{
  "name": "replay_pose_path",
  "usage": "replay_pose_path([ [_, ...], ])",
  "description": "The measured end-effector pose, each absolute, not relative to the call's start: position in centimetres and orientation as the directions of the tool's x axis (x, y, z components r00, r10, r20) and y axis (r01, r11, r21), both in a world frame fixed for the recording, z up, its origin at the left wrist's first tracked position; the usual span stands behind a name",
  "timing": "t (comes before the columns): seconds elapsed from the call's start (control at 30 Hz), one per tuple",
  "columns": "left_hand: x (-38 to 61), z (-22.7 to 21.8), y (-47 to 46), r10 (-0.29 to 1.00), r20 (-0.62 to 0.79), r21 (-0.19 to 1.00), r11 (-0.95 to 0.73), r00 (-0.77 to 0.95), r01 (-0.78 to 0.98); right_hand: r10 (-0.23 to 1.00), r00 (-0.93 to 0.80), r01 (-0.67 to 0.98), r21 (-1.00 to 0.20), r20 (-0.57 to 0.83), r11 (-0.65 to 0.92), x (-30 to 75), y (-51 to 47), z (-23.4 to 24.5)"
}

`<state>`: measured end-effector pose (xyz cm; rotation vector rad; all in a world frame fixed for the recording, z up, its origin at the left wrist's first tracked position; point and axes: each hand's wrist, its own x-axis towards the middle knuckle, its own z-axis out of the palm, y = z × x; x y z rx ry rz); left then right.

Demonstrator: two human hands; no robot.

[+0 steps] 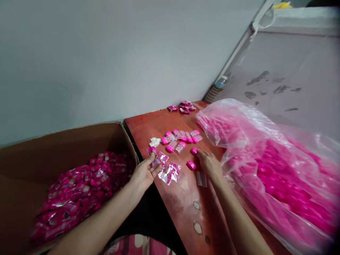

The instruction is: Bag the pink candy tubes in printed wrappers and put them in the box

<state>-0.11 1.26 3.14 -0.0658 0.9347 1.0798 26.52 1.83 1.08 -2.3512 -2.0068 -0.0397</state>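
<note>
Pink wrapper (156, 161) sits pinched in left fingers (151, 159); right fingers (203, 154) half-curl at a cap (194, 151) seemingly placed handily, grip unclear.

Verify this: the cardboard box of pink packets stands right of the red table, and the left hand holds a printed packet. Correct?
The side is wrong: the head view shows the cardboard box left of the red table. The left hand does hold a printed packet.

The desk (180, 209) is brick red with pale patches; caps (191, 165) on it, hot pink; packets (172, 171) by its left edge, magenta; bottle (213, 92) at its far right corner, brown-patterned below blue.
</note>
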Motion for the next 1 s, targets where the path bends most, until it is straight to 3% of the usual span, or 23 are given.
replay_pose_path([
  [0.13,0.0,3.4,0.9,0.719,-0.678,0.337,0.491,0.155,-0.804,0.980,0.197,0.980,-0.047,0.012,-0.196,27.1,2.8,1.7],
  [0.2,0.0,3.3,0.9,0.720,-0.678,0.333,0.483,0.151,-0.810,0.971,0.239,0.964,-0.122,0.011,-0.236,26.2,2.5,2.5],
  [0.23,0.0,3.3,0.8,0.718,-0.680,0.334,0.481,0.146,-0.811,0.964,0.264,0.942,-0.222,0.017,-0.253,25.3,2.0,3.0],
  [0.3,0.0,3.1,0.9,0.716,-0.685,0.337,0.478,0.137,-0.811,0.957,0.289,0.809,-0.535,0.005,-0.242,22.5,0.2,3.9],
  [0.37,0.1,3.0,0.9,0.718,-0.682,0.333,0.475,0.141,-0.814,0.973,0.209,0.472,-0.860,-0.103,-0.192,19.0,-2.2,4.5],
  [0.4,0.2,2.9,0.9,0.720,-0.679,0.332,0.473,0.142,-0.816,0.976,0.159,0.327,-0.925,-0.148,-0.193,17.2,-3.3,4.6],
  [0.47,0.4,2.9,0.9,0.721,-0.678,0.336,0.481,0.147,-0.810,0.973,0.104,0.148,-0.965,-0.205,-0.219,14.0,-5.1,4.4],
  [0.57,0.8,3.1,0.8,0.719,-0.674,0.334,0.500,0.168,-0.799,0.960,0.121,0.031,-0.966,-0.253,-0.258,11.1,-6.2,3.6],
  [1.0,1.4,3.3,0.3,0.692,-0.677,0.295,0.565,0.248,-0.771,0.944,0.193,-0.153,-0.958,-0.269,-0.242,9.5,-5.9,2.7],
])
